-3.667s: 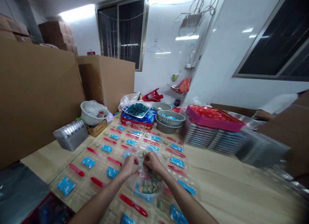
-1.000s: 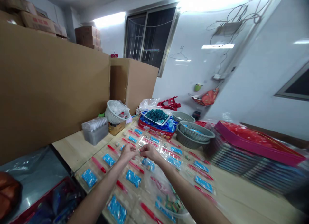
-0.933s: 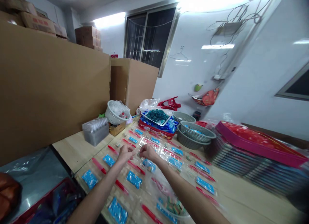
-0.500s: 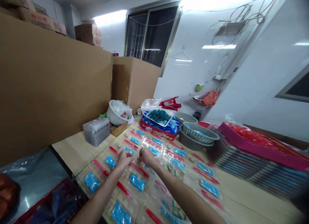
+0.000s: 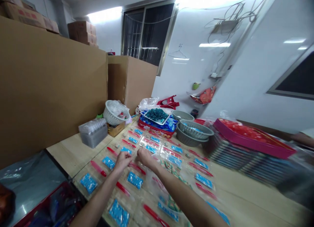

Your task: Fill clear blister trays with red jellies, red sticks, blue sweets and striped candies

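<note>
My left hand hovers over the rows of clear plastic trays, its thumb and fingers drawn together. Close by on the right, my right hand is curled with its fingertips pinched. Anything held in either hand is too small or hidden to name. Around them the trays hold blue patterned packets and slim red plastic sticks. Beneath my right forearm lies a clear round tub, partly covered by the arm. Small green-and-cream striped pieces are in it.
Behind the trays stand a red box of blue packets topped by a tray of teal pieces, and grey baskets. A magenta tray sits on stacked trays at right. Clear containers stand left. A person's arm shows far right.
Both hands went from the tub to the trays further left. Since a second ago they have drawn slightly apart and nearer to me. The view turned left, then slightly back right.
</note>
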Available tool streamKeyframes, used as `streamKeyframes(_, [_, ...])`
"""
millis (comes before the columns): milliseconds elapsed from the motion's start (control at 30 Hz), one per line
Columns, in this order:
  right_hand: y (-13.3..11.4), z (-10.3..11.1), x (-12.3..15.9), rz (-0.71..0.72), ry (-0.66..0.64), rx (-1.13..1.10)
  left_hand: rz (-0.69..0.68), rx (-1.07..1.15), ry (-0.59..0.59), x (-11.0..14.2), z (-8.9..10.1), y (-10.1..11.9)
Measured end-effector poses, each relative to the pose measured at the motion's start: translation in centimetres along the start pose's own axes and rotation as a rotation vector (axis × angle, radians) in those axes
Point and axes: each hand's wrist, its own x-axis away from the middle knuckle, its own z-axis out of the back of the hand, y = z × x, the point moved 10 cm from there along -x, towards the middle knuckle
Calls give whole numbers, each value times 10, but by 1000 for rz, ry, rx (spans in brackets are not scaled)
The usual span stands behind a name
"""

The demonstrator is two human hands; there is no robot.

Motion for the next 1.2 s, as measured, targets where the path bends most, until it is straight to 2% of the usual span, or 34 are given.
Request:
streamKeyframes(100, [20, 21, 14, -17, 46, -139, -35, -13, -23, 8, -9, 11])
streamKeyframes(167, [41, 35, 34, -23, 67, -212, -107, -61, -36, 15, -19, 26])
streamKeyframes(233, [65, 45, 61, -43, 76, -282, -235, -161, -62, 26, -39, 48])
streamKeyframes(333, [97, 41, 111, -82, -2, -386, -397, -377, -138, 50, -86, 74])
streamKeyframes(400, [107, 31, 142, -85, -109, -413, -421, -566, -258, 68, -124, 75])
streamKeyframes(467, [108, 20, 168, -70, -216, -402, -441, -774, -457, 89, -163, 67])
streamKeyframes(533, [102, 11, 189, -52, -312, -390, -463, -971, -653, 111, -191, 55])
streamKeyframes(567, [98, 8, 196, -44, -335, -372, -466, -1063, -715, 118, -198, 49])
streamKeyframes(667, [87, 10, 203, -18, -288, -268, -452, -1278, -773, 128, -205, 42])
streamKeyframes(767, [82, 14, 201, -6, -173, -208, -491, -1315, -767, 129, -210, 43])
streamKeyframes(900, [85, 9, 196, -17, -107, -286, -512, -1152, -643, 119, -211, 43])
streamKeyframes(1033, [97, 3, 190, -69, -40, -435, -465, -974, -558, 105, -204, 36])
streamKeyframes(1200, [124, -6, 176, -190, 29, -746, -372, -899, -430, 81, -194, 35])
